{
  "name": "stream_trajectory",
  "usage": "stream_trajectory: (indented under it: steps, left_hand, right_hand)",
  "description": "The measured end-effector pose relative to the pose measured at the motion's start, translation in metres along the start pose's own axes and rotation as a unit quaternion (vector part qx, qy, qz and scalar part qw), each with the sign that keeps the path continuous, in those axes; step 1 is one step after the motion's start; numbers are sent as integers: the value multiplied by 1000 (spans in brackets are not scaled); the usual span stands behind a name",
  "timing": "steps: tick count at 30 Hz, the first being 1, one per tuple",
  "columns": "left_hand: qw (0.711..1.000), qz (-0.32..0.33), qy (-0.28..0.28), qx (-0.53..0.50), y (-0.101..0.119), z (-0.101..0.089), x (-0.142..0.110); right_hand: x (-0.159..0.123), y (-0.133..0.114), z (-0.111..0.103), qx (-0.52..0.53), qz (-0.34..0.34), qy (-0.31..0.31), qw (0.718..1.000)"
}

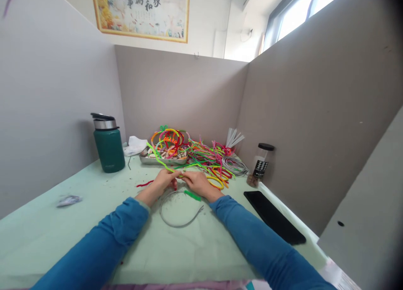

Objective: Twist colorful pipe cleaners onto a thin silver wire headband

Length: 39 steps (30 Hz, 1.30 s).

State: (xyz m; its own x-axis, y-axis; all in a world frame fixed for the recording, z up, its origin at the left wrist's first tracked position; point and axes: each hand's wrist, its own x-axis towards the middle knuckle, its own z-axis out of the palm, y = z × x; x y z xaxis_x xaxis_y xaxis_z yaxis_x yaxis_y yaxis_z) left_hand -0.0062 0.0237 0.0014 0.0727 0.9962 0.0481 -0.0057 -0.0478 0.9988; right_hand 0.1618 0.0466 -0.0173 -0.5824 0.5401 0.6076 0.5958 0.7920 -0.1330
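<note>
My left hand point(165, 181) and my right hand point(197, 182) meet over the middle of the table, fingers pinched together. Between them they hold a yellow-green pipe cleaner point(160, 161), whose free end rises up and to the left past my left hand. The part at my fingertips is mostly hidden. Just below my hands lies a grey wire hoop point(161, 214), its ends apart at the lower right. A bright green fuzzy wrap point(192, 195) covers a short stretch of it. Left of my left hand a red pipe cleaner point(145, 184) lies on the table.
At the back, a metal tray point(163, 160) holds small pieces and colourful loops, beside a heap of pipe cleaners point(204, 153) and coiled grey wire point(236, 165). A green bottle point(109, 150) stands left; a clear bottle point(260, 166) and a black flat object point(273, 216) are right. Partitions enclose the table.
</note>
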Motion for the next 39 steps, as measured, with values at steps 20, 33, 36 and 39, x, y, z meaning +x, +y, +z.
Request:
stream_trajectory:
  steps: [20, 33, 36, 39]
  left_hand:
    - [993, 32, -26, 109, -1, 0, -2]
    - [999, -9, -37, -20, -1, -5, 0]
    - [997, -5, -11, -75, 3, -7, 0]
    - [991, 10, 3, -131, 6, -12, 3]
  right_hand:
    - [-1, -6, -5, 1, 27, 1, 1000]
    - [-1, -7, -6, 15, 22, 13, 1000]
    - [-2, -8, -7, 1, 28, 4, 1000]
    - [-3, -8, -7, -8, 19, -6, 1000]
